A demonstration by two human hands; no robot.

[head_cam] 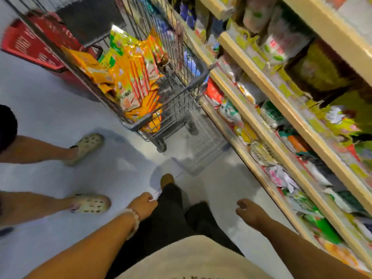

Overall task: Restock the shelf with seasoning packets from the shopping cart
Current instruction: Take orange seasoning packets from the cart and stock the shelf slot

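A grey wire shopping cart (177, 97) stands ahead of me, close against the shelf. Orange and yellow-green seasoning packets (130, 77) are piled inside it. The beige shelf (267, 125) runs along the right, its levels full of mixed packets. My left hand (144, 205) hangs low beside my dark trousers with fingers loosely curled and appears to pinch a thin cord; blur hides the detail. My right hand (248, 213) hangs low near the shelf's bottom levels, fingers loosely curled around nothing. Both hands are well short of the cart.
Another person's bare legs in pale clogs (86, 147) stand at the left on the pale floor. A red shopping basket (30, 45) sits at the upper left behind the cart. Open floor lies between me and the cart. The whole view is motion-blurred.
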